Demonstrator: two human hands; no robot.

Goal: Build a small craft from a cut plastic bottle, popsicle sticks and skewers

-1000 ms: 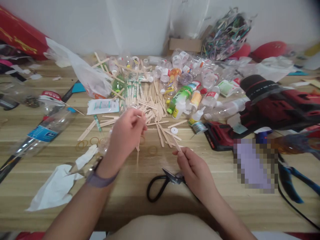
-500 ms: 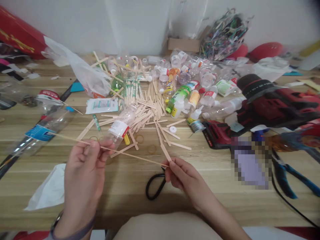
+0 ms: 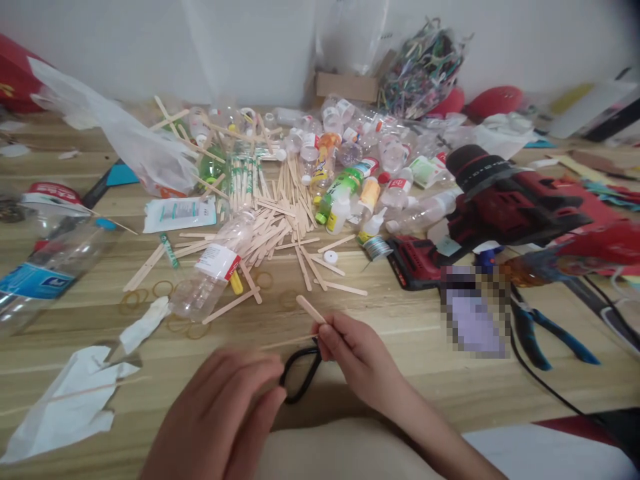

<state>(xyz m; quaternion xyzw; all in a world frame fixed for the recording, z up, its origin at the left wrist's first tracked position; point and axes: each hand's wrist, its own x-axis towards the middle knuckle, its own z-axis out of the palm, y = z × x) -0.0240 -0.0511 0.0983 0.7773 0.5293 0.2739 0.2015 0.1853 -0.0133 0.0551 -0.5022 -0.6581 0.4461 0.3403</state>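
My right hand (image 3: 353,347) is closed on a flat wooden craft stick (image 3: 311,311), which points up and left. From the same fingertips a thin wooden skewer (image 3: 290,342) runs left, passing out of sight at my left hand (image 3: 225,400). That hand is blurred by motion, its fingers bent over the skewer's visible end; whether it grips anything is unclear. A thin, faint stick line crosses the torn white paper (image 3: 65,417) at the lower left; its link to the skewer is unclear. A black looped handle (image 3: 300,377) lies on the table between my hands, partly hidden.
Loose craft sticks (image 3: 277,223) and an empty bottle (image 3: 215,263) lie ahead. Behind are many plastic bottles (image 3: 345,187). A red power tool (image 3: 515,207) and blue-handled pliers (image 3: 560,340) are at right. A blue-labelled bottle (image 3: 37,280) lies left, rubber bands (image 3: 163,289) nearer.
My left hand has moved right and down, closer to my right hand, and is now blurred. My right hand still holds the craft stick. The camera view has shifted right.
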